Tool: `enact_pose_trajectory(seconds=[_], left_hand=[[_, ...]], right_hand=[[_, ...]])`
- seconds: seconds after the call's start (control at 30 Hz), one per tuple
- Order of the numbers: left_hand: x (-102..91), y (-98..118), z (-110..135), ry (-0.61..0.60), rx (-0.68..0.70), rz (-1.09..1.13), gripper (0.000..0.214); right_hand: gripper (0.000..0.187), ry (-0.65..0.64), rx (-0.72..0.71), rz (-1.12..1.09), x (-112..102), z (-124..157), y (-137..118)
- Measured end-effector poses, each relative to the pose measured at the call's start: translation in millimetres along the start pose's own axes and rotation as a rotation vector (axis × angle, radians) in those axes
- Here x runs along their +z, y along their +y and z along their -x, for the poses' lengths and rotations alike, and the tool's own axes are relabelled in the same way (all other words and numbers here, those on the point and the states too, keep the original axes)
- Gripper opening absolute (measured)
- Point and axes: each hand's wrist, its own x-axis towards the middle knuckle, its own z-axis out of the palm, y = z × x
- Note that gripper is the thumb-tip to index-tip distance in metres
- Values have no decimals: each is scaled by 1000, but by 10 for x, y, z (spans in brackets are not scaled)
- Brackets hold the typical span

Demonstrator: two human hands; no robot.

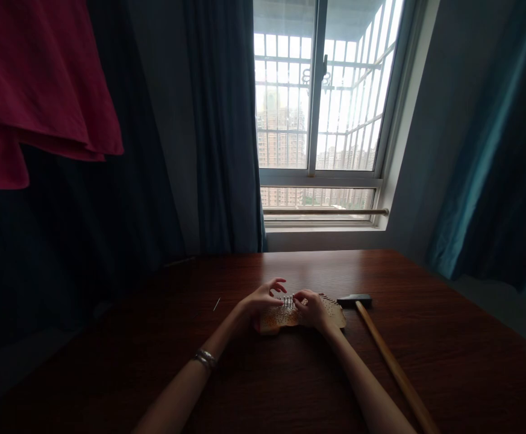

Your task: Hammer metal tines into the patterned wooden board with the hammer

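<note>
Holds the left grip (263, 298) spread and unclenched beside the left end of a row of upright nails (285, 302) on a board (335, 314), set around the middle of the counter (308, 380), and with the right grip (311, 308) pinches the nail (293, 296) at the row's right end. Has a hammer (388, 355) just right of the board, slanting from the far side toward the near edge, and a thin rod (216, 304) lying apart toward the left edge.
</note>
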Motion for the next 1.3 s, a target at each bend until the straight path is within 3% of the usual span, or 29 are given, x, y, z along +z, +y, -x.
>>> enact_pose_trajectory(seconds=[0.13, 0.3, 0.6, 1.3], left_hand=[[145, 17, 74, 143, 34, -140, 70], [270, 213, 40, 259, 95, -294, 74], [372, 397, -49, 262, 57, -309, 71], [383, 182, -153, 236, 113, -257, 63]], right_hand=[[13, 3, -4, 0, -7, 5, -12], [15, 9, -24, -26, 0, 10, 3], [15, -23, 37, -96, -19, 10, -29], [14, 16, 15, -109, 19, 13, 9]])
